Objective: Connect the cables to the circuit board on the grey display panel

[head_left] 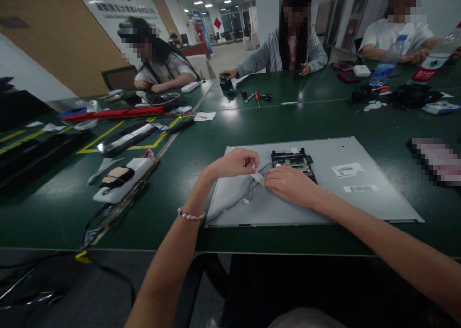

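A flat grey metal panel [345, 198], which looks like the back of a display, lies on the green table. Over its middle, my left hand [235, 163] pinches one end of a small whitish strip [258, 177], perhaps tape. The fingers of my right hand [292, 185] are closed at the strip's other end, resting low over the panel. Grey-blue cables [236, 204] run beneath the strip and across the panel's left part. Beside my right hand sits a black frame with a circuit board [293, 160], partly covered by that hand.
A white power strip [124, 179] with a plug and cords lies to the left. A phone [435, 160] is at the right. Across the table are screwdrivers [257, 99], bottles [389, 61] and several people. The table's front edge [230, 252] is close to me.
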Demonstrator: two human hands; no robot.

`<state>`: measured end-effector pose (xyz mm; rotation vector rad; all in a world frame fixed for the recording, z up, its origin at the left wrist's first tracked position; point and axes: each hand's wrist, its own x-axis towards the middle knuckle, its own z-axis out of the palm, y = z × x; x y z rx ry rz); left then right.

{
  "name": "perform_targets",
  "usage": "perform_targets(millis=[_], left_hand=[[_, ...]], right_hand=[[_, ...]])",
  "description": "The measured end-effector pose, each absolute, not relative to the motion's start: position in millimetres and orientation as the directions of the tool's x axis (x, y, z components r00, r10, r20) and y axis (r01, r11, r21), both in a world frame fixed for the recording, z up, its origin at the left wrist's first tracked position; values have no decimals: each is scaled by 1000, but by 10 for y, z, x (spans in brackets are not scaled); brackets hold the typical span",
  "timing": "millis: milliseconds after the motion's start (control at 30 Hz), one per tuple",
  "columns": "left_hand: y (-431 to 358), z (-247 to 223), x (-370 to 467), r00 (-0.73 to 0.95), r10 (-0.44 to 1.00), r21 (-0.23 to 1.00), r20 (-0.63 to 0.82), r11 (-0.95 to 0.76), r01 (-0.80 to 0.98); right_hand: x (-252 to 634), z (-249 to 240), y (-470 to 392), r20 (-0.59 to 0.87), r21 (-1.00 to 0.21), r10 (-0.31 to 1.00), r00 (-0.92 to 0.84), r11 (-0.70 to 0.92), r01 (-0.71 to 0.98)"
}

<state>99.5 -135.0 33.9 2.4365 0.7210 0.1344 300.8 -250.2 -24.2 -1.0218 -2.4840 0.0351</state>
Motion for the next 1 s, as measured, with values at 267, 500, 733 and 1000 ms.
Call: perform_targets(millis=[267,500,733,1000], left_hand=[[-1310,229,992,870,472,518,-144,-713,472],[-1340,210,1027,867,475,490,-154,-725,484],[-1368,192,1046,845,506,499,-173,-695,518],[-1404,153,1084,844,518,448,-141,-727,521]], right_hand=[[2997,-244,-2517,397,-219,688,-608,714,665],[2992,-240,-2531,392,-209,654,-648,749,629],[2986,-191,-2560,369,-252,653,-661,755,605],[2973,-104,-2621,313,-213,649,-693,759,615]])
